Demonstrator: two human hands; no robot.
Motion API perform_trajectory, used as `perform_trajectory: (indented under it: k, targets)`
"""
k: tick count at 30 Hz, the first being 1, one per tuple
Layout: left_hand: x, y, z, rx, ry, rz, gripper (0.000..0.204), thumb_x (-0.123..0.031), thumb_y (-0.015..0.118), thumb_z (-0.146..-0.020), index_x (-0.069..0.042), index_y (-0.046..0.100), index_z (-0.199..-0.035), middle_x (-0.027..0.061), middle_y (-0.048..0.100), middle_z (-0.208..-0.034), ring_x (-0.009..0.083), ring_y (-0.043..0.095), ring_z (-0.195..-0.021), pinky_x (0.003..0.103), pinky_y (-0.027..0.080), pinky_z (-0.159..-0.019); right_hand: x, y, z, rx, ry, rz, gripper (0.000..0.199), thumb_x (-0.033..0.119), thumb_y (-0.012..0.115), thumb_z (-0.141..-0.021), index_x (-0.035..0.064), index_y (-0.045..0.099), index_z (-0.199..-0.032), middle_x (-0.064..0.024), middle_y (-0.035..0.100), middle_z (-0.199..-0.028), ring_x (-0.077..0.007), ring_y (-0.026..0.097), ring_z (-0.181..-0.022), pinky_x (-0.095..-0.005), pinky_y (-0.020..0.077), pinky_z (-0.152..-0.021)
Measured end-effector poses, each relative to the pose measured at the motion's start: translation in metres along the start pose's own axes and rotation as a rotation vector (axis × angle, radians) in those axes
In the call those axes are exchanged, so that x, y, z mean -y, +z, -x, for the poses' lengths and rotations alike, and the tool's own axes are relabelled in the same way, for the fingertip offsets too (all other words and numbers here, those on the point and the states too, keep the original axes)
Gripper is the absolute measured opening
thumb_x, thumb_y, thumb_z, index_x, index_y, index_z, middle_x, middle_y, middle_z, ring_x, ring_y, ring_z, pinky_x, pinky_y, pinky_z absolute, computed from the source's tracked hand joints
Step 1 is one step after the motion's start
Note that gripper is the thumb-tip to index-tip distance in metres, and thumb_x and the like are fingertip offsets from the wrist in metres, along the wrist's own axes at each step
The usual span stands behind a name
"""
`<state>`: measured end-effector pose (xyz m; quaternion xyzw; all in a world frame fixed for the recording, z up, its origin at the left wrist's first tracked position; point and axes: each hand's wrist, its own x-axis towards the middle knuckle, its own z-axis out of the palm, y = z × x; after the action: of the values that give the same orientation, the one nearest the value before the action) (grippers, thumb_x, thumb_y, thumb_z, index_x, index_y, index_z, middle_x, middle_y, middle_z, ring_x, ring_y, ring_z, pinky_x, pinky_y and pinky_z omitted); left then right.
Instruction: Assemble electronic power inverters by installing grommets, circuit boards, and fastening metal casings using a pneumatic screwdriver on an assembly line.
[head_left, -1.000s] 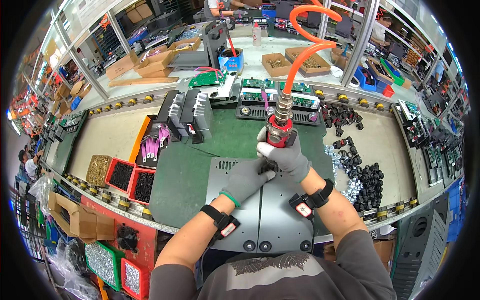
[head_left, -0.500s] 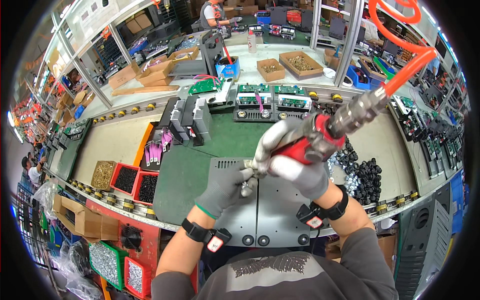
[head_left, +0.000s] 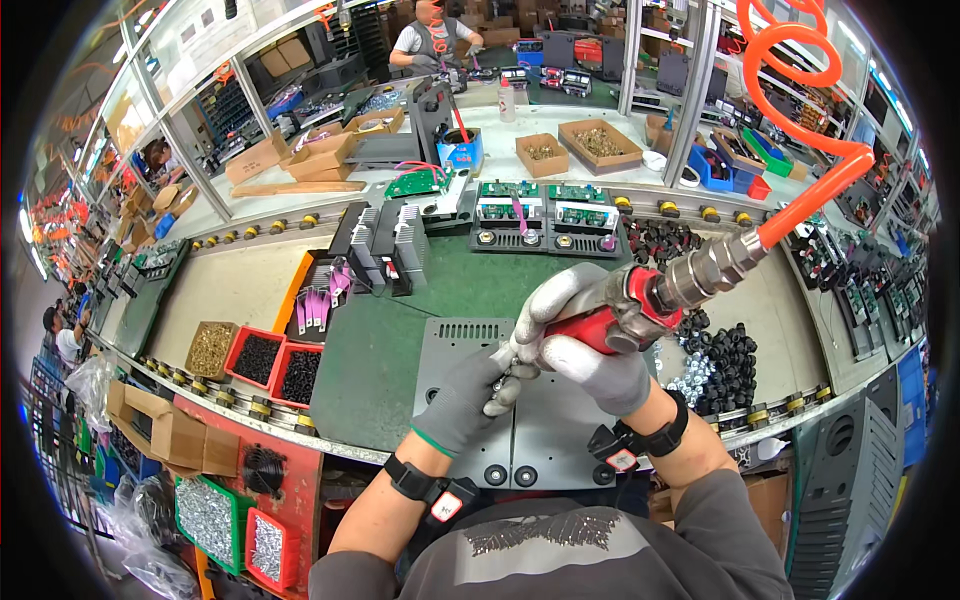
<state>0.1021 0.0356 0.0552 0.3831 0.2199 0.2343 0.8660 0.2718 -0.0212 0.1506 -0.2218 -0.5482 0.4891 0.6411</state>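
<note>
My right hand, in a pale grey glove, is wrapped round a red air screwdriver with a metal hose fitting at its back end. The tool is tilted, its front end towards my left hand. My left hand, in a grey glove with a green cuff, is closed, its fingertips pinched at the tool's front end. Small shiny metal pieces show between those fingers; their exact kind is too small to tell. Beneath both hands lie two grey metal panels side by side, the left panel slotted and the right panel with round black feet at its near edge.
An orange coiled hose runs from the tool to the upper right. Black caps and silver nuts lie right of the panels. Red bins of black screws stand left. Circuit-board assemblies and finned heatsinks sit behind. A co-worker stands across.
Both hands have shifted slightly, the left one a little to the right. The screwdriver's back end has dropped and moved left a little. The view has shifted slightly; the co-worker is more upright.
</note>
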Motion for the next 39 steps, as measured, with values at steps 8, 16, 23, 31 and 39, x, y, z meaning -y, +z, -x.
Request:
perform_trajectory:
  k: [8, 16, 23, 31, 39]
  targets:
    - [0.009, 0.003, -0.005, -0.129, 0.036, -0.060, 0.022, -0.024, 0.040, -0.102, -0.007, 0.054, -0.106, 0.0025, 0.057, -0.086, 0.0042, 0.041, -0.057, 0.017, 0.029, -0.041, 0.001, 0.001, -0.001, 0.115, 0.031, 0.173, 0.025, -0.002, 0.060, -0.078, 0.0006, 0.052, -0.101, -0.0134, 0.060, -0.096, -0.0227, 0.064, -0.089, -0.0392, 0.0542, -0.083]
    - [-0.025, -0.025, 0.005, -0.646, 0.193, -1.033, 0.032, -0.035, 0.062, -0.091, -0.012, 0.064, -0.113, 0.0054, 0.064, -0.082, 0.0176, 0.062, -0.073, 0.030, 0.050, -0.068, 0.000, -0.003, -0.007, 0.118, -0.091, 0.270, 0.021, -0.004, 0.060, -0.073, -0.0003, 0.058, -0.094, -0.0131, 0.063, -0.091, -0.0179, 0.063, -0.080, -0.0313, 0.0527, -0.072]
    - [-0.010, -0.033, 0.003, -0.531, -0.115, -1.615, 0.039, -0.045, 0.075, -0.073, -0.015, 0.065, -0.095, 0.0042, 0.069, -0.091, 0.0255, 0.067, -0.088, 0.037, 0.051, -0.077, -0.010, -0.012, -0.012, 0.090, -0.041, 0.242, 0.021, -0.003, 0.060, -0.076, 0.0002, 0.056, -0.097, -0.0115, 0.062, -0.092, -0.0168, 0.061, -0.081, -0.0307, 0.0516, -0.073]
    - [-0.028, -0.042, -0.049, -0.536, -0.051, -1.869, 0.034, -0.037, 0.074, -0.076, -0.012, 0.064, -0.098, 0.0085, 0.069, -0.086, 0.0283, 0.067, -0.085, 0.040, 0.051, -0.075, -0.046, -0.024, -0.032, 0.059, -0.030, 0.195, 0.026, -0.010, 0.058, -0.078, 0.0029, 0.055, -0.099, -0.0096, 0.062, -0.090, -0.0159, 0.061, -0.082, -0.0307, 0.0519, -0.072]
    - [-0.021, -0.054, -0.049, -0.392, -0.028, -1.583, 0.042, -0.035, 0.074, -0.078, -0.014, 0.065, -0.113, 0.0107, 0.069, -0.092, 0.0284, 0.066, -0.087, 0.038, 0.050, -0.077, -0.073, -0.036, -0.045, -0.015, 0.088, 0.186, 0.026, -0.009, 0.062, -0.078, 0.0036, 0.056, -0.100, -0.0095, 0.063, -0.091, -0.0155, 0.062, -0.082, -0.0312, 0.0540, -0.072]
